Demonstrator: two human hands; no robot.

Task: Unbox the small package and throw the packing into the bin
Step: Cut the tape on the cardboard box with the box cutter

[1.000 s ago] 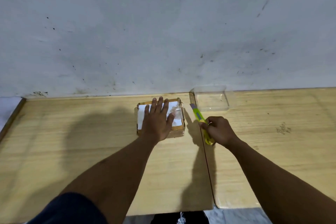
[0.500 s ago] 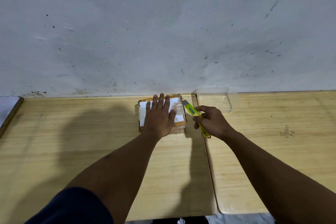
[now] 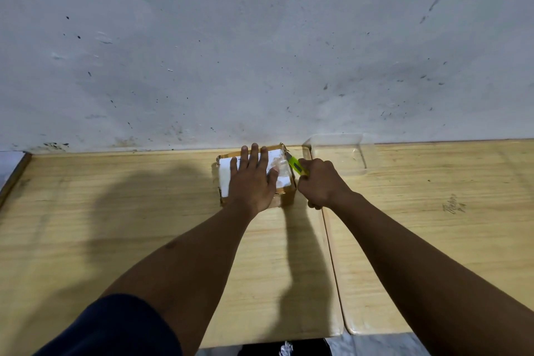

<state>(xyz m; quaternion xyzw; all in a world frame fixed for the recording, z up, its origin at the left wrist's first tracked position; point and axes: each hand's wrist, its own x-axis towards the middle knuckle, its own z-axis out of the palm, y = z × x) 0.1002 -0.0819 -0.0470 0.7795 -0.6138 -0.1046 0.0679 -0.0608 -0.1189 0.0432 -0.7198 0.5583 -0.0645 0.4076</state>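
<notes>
A small cardboard package (image 3: 224, 179) with a white label and clear tape lies on the wooden table near the wall. My left hand (image 3: 252, 182) presses flat on its top, fingers spread. My right hand (image 3: 321, 183) is closed around a yellow-green utility knife (image 3: 297, 166). The knife's tip touches the package's far right corner. No bin is in view.
A clear plastic tray (image 3: 335, 153) stands against the wall just right of the package. Two wooden tabletops (image 3: 115, 225) meet at a seam (image 3: 331, 240) running from the tray toward me. The grey wall rises right behind the package.
My right hand has moved left and forward with the knife, bringing its tip from beside the package up to the package's right edge. My left hand has stayed pressed on top.
</notes>
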